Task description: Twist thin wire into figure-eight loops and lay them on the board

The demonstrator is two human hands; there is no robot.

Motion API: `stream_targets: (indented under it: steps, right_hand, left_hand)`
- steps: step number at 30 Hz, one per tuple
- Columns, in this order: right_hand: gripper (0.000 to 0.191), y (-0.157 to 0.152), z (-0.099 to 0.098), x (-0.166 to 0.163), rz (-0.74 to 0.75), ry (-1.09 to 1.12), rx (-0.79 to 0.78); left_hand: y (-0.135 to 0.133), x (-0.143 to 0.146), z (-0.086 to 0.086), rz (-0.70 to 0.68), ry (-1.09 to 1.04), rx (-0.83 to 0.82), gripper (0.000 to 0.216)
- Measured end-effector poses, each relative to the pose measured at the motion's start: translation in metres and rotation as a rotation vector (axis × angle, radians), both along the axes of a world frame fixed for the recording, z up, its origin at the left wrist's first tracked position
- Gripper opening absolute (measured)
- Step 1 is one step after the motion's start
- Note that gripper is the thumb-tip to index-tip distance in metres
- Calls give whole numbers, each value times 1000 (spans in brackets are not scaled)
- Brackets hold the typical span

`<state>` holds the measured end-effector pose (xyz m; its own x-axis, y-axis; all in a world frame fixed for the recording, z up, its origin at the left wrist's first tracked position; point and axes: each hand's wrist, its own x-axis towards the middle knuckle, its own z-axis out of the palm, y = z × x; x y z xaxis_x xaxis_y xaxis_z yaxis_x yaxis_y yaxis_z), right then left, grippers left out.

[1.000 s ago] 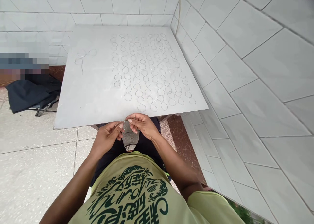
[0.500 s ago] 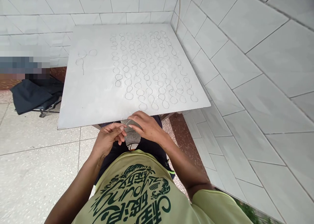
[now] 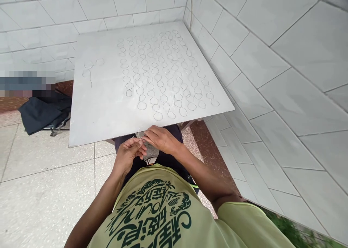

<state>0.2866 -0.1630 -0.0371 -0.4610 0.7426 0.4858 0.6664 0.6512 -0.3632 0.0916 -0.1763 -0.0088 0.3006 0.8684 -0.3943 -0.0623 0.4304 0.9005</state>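
Observation:
A thin pale wire (image 3: 132, 139) bent into a loop is pinched between the thumb and fingers of my left hand (image 3: 130, 152), just off the front edge of the white board. My right hand (image 3: 162, 140) comes in from the other side, its thumb and fingertips closed at the same wire, close to the left fingertips. Part of the wire is hidden by the fingers. On the board (image 3: 95, 121) beyond lie several rows of figure-eight wire loops (image 3: 142, 105). A separate piece of looped wire (image 3: 90, 73) with a straight tail lies at the board's left.
White tiled walls (image 3: 266, 27) border the board at the back and right. A dark cloth on a folding frame (image 3: 40, 112) stands at the left on the speckled floor (image 3: 49, 197). Green plants (image 3: 288, 226) show at the lower right.
My right fingers have closed in on the wire at my left fingertips, where they were more spread before. The whole view has turned slightly.

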Motion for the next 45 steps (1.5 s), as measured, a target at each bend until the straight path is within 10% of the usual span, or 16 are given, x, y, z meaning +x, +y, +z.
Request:
stream_targets:
  steps: [15,30,38,45]
  right_hand:
    - [31,8,1,16,70,-66,82]
    - [19,4,15,33,171,129,-167]
    - [45,2,18,23,-64,728,-657]
    - [35,10,15,19,218,855,-1118]
  left_hand:
    - [8,3,-3,-139,-72,-191,35]
    - [9,3,-3,-111,-126,-303,39]
    - [4,3,-1,-155,-101,-226,39]
    - [5,-4,-2,-284,-148,-321,38]
